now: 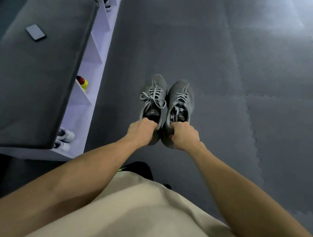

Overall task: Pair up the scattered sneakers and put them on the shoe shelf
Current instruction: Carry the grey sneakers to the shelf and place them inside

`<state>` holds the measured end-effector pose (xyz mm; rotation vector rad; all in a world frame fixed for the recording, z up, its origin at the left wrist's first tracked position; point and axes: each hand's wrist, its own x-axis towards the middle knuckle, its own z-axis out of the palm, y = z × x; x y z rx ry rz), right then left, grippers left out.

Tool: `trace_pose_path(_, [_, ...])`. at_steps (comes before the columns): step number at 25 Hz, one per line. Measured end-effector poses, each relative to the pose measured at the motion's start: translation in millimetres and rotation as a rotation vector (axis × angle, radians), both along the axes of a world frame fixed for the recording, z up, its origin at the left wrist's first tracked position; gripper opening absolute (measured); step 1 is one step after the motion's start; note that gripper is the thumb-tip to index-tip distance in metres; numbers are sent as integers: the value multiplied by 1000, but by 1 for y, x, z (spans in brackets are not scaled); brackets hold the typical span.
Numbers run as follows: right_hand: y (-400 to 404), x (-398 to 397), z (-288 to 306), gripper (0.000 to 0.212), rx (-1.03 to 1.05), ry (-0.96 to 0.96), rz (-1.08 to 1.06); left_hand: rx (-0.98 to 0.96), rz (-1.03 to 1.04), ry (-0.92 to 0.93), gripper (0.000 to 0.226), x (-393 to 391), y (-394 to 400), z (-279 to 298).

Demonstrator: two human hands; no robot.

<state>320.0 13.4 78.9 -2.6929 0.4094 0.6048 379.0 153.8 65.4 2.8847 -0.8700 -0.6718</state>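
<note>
Both sneakers, the left sneaker (pixel 153 97) and the right sneaker (pixel 182 100), are grey with paler grey laces. The floor (pixel 243 71) is dark grey foam matting with jigsaw-toothed seams. The shoe shelf (pixel 94 69) is white, topped by a grey cushion (pixel 33 75). The shirt (pixel 154 222) is cream with black lettering.

Matt grey fabric sneakers (pixel 167 101), soft velvety bench cushion (pixel 33 75), smooth white shelf (pixel 102 31), textured foam floor (pixel 243 71).

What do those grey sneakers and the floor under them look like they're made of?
Grey sneakers: seemingly matte knit or suede-like fabric, no shine, with flat woven laces. Floor: probably soft foam mat tiles, dull grey, with jagged puzzle-style seams between pieces.
</note>
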Motion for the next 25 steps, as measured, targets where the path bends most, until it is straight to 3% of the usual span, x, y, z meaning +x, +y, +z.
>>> trace_pose_path(7, [-84, 96, 12, 5, 17, -10, 37, -19, 51, -14, 18, 89, -79, 9])
trace_pose_path(14, [-131, 224, -1, 16, -32, 47, 126, -35, 117, -1, 17, 205, -126, -15])
trace_pose_path(17, [-142, 283, -5, 6, -29, 60, 193, -39, 178, 28, 17, 253, -133, -24])
trace_pose_path(25, [-96, 449, -13, 6, -46, 83, 599, -55, 593, 93, 19, 361, -90, -25])
